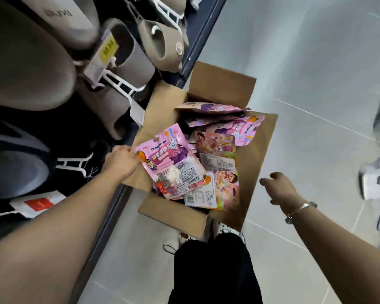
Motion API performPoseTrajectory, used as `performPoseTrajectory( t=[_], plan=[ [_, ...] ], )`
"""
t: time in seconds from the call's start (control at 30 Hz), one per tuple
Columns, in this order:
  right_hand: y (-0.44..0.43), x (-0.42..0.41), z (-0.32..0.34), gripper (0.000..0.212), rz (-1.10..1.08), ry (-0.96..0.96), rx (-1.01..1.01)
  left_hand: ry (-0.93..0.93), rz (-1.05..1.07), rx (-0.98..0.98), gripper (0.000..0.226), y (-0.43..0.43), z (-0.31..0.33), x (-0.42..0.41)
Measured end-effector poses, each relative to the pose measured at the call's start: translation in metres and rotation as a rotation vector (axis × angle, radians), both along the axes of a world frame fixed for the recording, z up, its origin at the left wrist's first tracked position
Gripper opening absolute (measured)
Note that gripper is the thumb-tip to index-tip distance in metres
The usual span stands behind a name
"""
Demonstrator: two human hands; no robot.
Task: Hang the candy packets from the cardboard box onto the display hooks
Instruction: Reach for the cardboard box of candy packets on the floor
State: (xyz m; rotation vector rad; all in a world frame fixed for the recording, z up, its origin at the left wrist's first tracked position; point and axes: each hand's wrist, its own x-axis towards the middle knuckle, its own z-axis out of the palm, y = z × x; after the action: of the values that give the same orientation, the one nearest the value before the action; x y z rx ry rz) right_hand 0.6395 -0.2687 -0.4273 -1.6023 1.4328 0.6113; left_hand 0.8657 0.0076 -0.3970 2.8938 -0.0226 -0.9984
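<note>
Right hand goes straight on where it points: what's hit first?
Likely the box's right flap, then the packets inside. The right hand points left at it, open. Depth unclear: it may pass above the flap.

Place: a shop aisle is shown.
Display: grey slippers (130, 60) are hung on white hooks (119, 84), with a yellow price tag (108, 49) clipped in front.
Stock: candy packets (215, 150) are heaped in an opened cardboard box (257, 150) on the tiled floor (316, 62).

Lettering like "DUXI" on grey slipper (64, 23), candy packet (170, 160) print illegible
</note>
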Motion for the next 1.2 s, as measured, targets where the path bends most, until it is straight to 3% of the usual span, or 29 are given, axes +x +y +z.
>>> performPoseTrajectory(
  t=[0.2,0.37,0.53,0.57,0.63,0.77,0.93,1.2],
  plan=[
    [0.004,0.012,-0.07,0.052,-0.14,0.039,0.006,0.033,0.174,0.007,0.045,0.017,-0.083,0.022],
    [0.011,0.01,-0.104,0.014,-0.176,0.028,-0.092,0.104,0.386,-0.128,0.06,0.032,-0.118,0.026],
    [0.03,0.025,-0.096,0.02,-0.176,-0.054,-0.091,0.192,0.527,-0.327,0.09,0.036,-0.118,0.023],
    [0.032,0.029,-0.094,0.02,-0.185,-0.062,-0.067,0.232,0.527,-0.353,0.086,0.036,-0.12,0.02],
    [0.033,0.036,-0.095,0.018,-0.203,-0.067,-0.01,0.255,0.441,-0.338,0.046,0.023,-0.113,0.014],
    [0.026,0.046,-0.105,0.028,-0.197,-0.051,0.018,0.127,0.196,-0.28,0.021,-0.011,-0.107,0.018],
    [0.026,0.052,-0.103,0.022,-0.267,-0.091,0.037,0.045,0.077,-0.099,0.021,-0.033,-0.102,0.021],
    [0.012,0.021,-0.08,0.016,-0.274,-0.08,0.022,0.044,0.137,-0.107,0.01,-0.046,-0.079,-0.01]
  ],
)
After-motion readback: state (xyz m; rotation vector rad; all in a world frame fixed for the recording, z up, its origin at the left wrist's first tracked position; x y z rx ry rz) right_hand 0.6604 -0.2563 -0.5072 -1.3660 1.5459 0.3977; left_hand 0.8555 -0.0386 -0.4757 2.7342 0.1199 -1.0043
